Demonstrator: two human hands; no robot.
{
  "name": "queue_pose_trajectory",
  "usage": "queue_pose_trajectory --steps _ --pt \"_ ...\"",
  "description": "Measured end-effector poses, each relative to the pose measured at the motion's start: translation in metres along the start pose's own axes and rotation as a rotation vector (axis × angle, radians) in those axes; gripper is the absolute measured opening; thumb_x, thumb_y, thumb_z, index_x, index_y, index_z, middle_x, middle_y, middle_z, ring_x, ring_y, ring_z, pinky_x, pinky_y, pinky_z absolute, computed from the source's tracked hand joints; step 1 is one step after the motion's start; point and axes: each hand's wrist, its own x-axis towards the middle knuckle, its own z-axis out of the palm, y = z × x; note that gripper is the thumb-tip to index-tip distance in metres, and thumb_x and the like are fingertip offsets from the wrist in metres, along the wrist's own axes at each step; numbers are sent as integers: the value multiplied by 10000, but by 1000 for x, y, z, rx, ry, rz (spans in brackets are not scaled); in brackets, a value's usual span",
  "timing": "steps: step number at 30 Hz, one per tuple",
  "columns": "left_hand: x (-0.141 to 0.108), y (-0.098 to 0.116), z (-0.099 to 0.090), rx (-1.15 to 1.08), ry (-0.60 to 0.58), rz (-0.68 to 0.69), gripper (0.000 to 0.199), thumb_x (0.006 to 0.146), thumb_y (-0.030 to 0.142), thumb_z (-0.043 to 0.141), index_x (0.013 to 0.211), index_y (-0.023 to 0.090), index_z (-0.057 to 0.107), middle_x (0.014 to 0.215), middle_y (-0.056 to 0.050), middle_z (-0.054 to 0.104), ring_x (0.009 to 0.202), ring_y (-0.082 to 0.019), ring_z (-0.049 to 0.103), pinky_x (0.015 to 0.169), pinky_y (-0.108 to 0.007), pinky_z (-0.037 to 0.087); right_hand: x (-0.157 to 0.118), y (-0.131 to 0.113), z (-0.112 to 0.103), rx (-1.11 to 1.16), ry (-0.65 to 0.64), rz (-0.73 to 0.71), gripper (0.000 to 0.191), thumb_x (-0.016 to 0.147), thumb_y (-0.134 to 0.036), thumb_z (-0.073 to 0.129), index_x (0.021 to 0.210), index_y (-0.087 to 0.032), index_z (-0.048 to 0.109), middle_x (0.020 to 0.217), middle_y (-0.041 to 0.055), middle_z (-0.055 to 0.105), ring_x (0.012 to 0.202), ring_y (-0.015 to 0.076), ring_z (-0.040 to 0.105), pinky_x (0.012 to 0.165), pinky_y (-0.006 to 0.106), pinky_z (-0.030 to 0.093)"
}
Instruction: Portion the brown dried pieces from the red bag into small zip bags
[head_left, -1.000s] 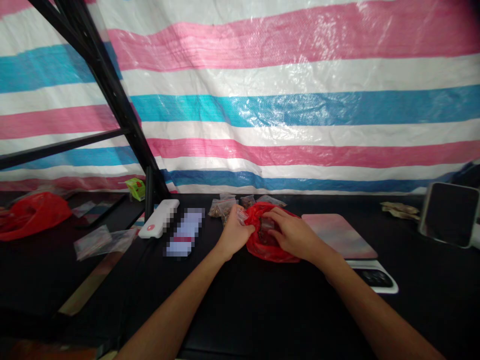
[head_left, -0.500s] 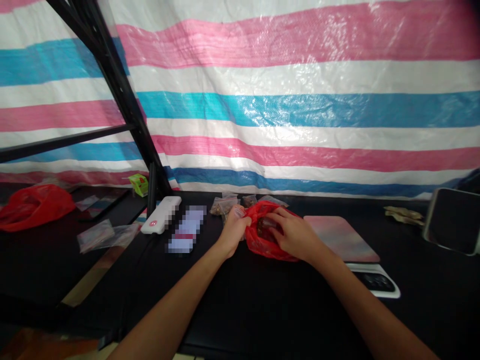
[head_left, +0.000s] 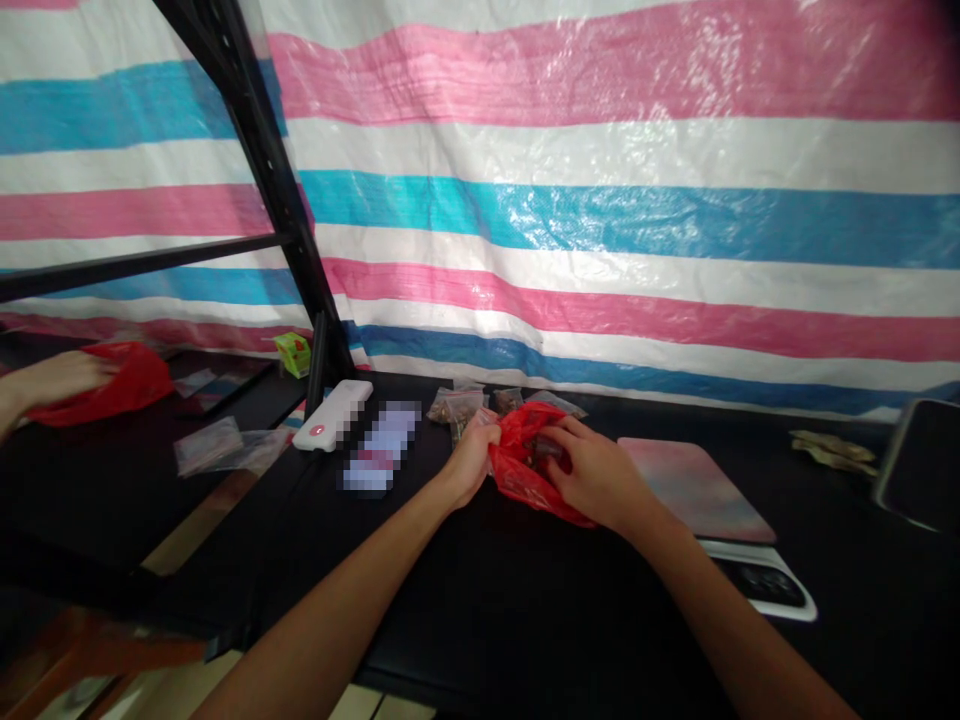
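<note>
A red plastic bag [head_left: 536, 492] lies open on the black table in front of me, with brown bits inside. My left hand [head_left: 472, 455] is closed on a small clear zip bag [head_left: 487, 415] at the red bag's left rim; whether it also pinches the red plastic is unclear. My right hand [head_left: 596, 465] reaches into the red bag from the right. Its thumb and fingers are curled around something dark brown, partly hidden. Just behind my left hand lie filled clear zip bags [head_left: 455, 403] with brown contents.
A white power bank [head_left: 334, 415] and a phone with a blurred screen [head_left: 382, 450] lie left. A pinkish flat pad [head_left: 694, 488] partly covers a white device [head_left: 776, 585] on the right. At far left a co-worker's hand [head_left: 71, 378] is at another red bag [head_left: 142, 380].
A co-worker's hand has come into view at the far-left red bag. My right hand stays in my red bag with its fingers shifted slightly. The whole view has turned a little.
</note>
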Motion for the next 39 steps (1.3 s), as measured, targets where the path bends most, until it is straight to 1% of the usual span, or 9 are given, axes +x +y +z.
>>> queue_pose_trajectory --steps 6,9,13,19,25,29,32,35,39 --pt "-1 4 0 0 -7 -5 263 557 120 540 780 206 428 678 72 458 537 -70 416 525 -198 354 0 0 1 60 16 6 298 934 -278 602 1215 -259 699 1240 54 718 1019 233 701 893 329 505" --pt "-2 5 1 130 -9 -7 345 597 103 633 884 207 473 722 67 549 574 -91 510 542 -207 395 1 -1 1 63 10 12 301 942 -299 601 1221 -243 697 1232 61 737 1038 246 703 882 342 500" --pt "-2 5 0 311 -32 95 442 639 94 716 964 225 446 759 69 599 639 -109 570 594 -214 442 2 -4 1 95 20 16 350 928 -290 613 1264 -238 694 1208 68 760 982 230 716 856 331 492" --pt "4 -1 -5 397 -105 314 454 660 20 643 1024 224 464 846 55 600 719 -109 585 689 -232 472 3 -5 1 180 41 108 316 894 -307 636 1198 -255 707 910 29 779 796 202 711 720 300 466" --pt "2 2 -5 519 -129 387 501 624 -45 576 1054 205 520 940 18 600 848 -139 600 822 -274 479 2 -7 2 226 38 104 293 888 -299 632 1176 -261 665 903 13 759 768 190 697 680 285 443" --pt "0 5 -5 530 -103 460 508 595 -44 581 1030 212 518 969 14 563 875 -141 576 832 -270 464 1 -7 2 214 42 141 283 858 -279 655 1140 -259 638 876 4 739 742 186 680 657 280 416" --pt "1 6 -5 454 -87 447 526 611 -19 584 1069 225 501 964 17 550 826 -132 560 777 -258 457 1 -4 1 206 43 163 240 837 -261 665 1069 -253 605 872 -1 724 748 186 670 659 278 401" --pt "2 9 -6 376 -4 431 480 655 19 604 1075 229 503 950 15 552 812 -134 556 774 -260 453 2 -1 2 191 39 183 239 826 -248 673 1044 -244 573 865 1 714 752 187 666 663 279 386" --pt "2 17 -7 363 89 504 438 699 57 617 1087 242 529 970 15 558 843 -141 555 804 -264 448 2 2 3 194 18 195 242 830 -227 668 1045 -235 559 877 10 711 763 185 669 662 278 380"
